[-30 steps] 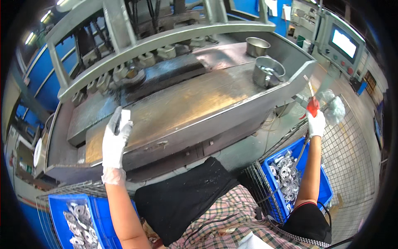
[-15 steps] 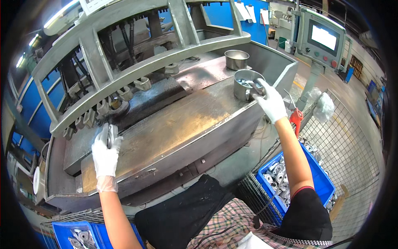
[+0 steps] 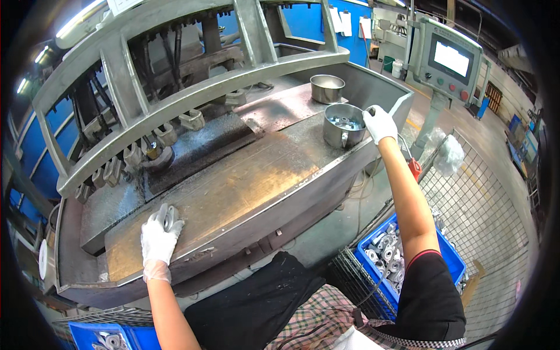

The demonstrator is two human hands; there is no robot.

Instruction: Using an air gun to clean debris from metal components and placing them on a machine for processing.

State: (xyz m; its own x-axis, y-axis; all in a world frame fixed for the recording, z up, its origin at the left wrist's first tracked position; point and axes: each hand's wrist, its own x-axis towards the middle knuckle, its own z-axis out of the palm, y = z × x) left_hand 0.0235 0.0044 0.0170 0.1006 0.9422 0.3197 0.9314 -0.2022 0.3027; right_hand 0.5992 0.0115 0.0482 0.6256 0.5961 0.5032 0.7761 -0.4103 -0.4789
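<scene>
Well left of the mug (image 3: 335, 139), over the bench (image 3: 233, 192), your left hand (image 3: 156, 239) holds one part (image 3: 170, 219) between thumb and fingers. Your right hand (image 3: 381, 126) is at the mug's right rim, fingers curled; you may be pinching something, but I cannot tell. Small pieces (image 3: 346, 123) lie in the mug. Nearer you than the mug, similar parts (image 3: 386, 255) lie in the right bin (image 3: 451, 259) and, farther left, the left bin (image 3: 81, 334); which are done or left, I cannot tell.
</scene>
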